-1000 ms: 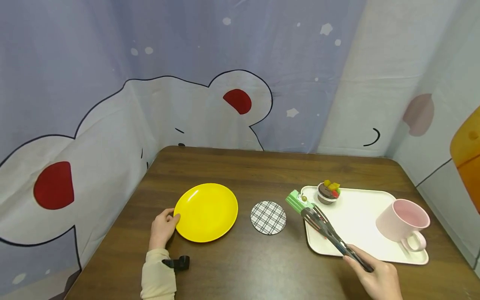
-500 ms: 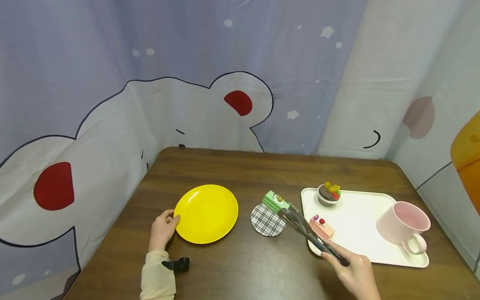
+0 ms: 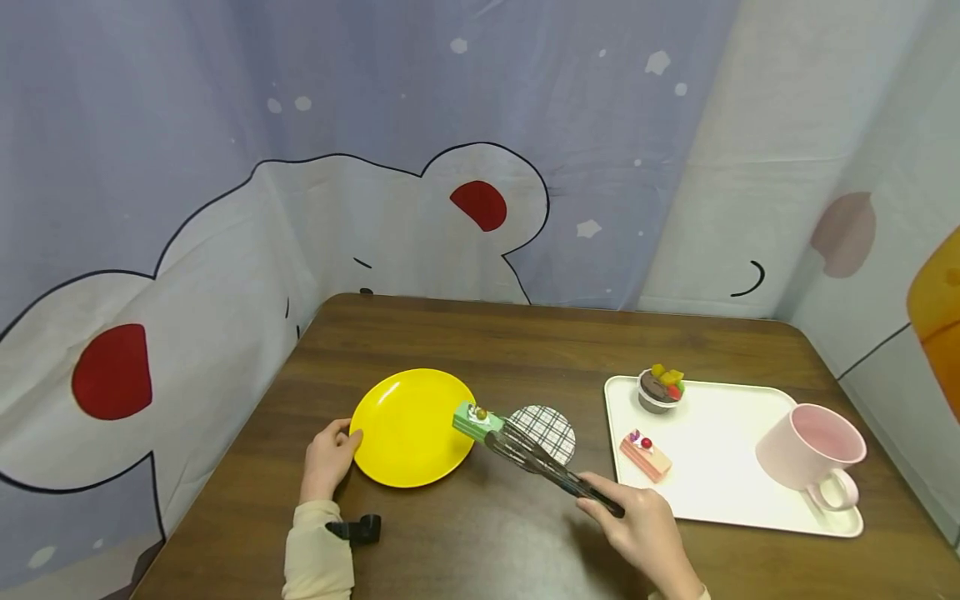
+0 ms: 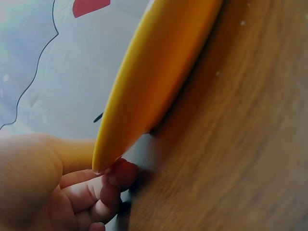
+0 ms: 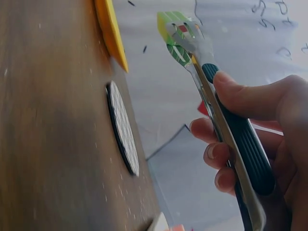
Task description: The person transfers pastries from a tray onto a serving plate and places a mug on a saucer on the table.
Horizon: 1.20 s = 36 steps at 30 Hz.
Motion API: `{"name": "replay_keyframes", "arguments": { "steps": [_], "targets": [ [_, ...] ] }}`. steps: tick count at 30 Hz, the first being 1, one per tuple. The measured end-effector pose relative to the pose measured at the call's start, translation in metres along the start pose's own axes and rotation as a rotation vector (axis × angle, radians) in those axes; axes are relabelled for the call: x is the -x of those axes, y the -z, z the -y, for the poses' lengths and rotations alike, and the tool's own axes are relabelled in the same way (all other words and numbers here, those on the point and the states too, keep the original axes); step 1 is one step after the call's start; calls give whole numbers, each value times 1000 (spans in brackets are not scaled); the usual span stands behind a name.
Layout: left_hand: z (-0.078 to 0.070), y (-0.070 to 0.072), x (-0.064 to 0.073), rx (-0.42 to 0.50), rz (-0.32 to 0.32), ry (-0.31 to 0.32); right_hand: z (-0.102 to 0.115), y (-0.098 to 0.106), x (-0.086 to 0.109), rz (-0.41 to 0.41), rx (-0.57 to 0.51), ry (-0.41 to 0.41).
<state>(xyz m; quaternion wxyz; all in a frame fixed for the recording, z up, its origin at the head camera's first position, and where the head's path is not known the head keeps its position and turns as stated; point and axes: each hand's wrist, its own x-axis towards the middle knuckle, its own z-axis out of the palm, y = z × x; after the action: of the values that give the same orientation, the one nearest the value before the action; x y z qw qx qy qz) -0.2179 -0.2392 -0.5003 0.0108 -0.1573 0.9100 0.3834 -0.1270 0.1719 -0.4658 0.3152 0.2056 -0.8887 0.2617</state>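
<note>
My left hand [image 3: 328, 457] pinches the left rim of a round yellow plate [image 3: 412, 433], thumb on top and fingers curled beneath, as the left wrist view shows. My right hand [image 3: 633, 521] grips metal tongs [image 3: 543, 467] with dark green handle grips [image 5: 245, 144]. A green cake slice [image 3: 474, 422] with a white, decorated top is clamped in the tongs' tips. In the head view it overlaps the plate's right rim; the right wrist view shows it held up off the table. A round plaid coaster [image 3: 551, 429] lies partly behind the tongs.
On the right, a white tray [image 3: 735, 450] carries a pink cake slice [image 3: 645, 455], a chocolate cupcake [image 3: 660, 390] topped with fruit, and a pink mug [image 3: 806, 450]. All stand on a brown wooden table [image 3: 465, 550]. A patterned curtain [image 3: 360, 208] hangs behind.
My right hand has moved left with the tongs and green cake slice, from the tray's left edge across the coaster to the plate's right rim. The left hand stays on the plate.
</note>
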Motion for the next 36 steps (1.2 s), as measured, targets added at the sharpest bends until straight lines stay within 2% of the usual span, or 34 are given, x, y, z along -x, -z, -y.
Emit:
{"name": "replay_keyframes", "arguments": {
  "steps": [11,19,24,30,36],
  "targets": [
    [-8,7,-3,3,-1,-11,20,-36,-21,68,19,72],
    [-2,1,-2,6,4,-8,33,-58,-16,115,20,110],
    [0,-2,0,24,-13,-16,36,-64,-13,121,45,107],
    [2,-2,2,27,-1,-6,38,-66,-10,140,69,82],
    [2,0,1,33,-7,-12,39,-65,-9,170,55,46]
  ]
}}
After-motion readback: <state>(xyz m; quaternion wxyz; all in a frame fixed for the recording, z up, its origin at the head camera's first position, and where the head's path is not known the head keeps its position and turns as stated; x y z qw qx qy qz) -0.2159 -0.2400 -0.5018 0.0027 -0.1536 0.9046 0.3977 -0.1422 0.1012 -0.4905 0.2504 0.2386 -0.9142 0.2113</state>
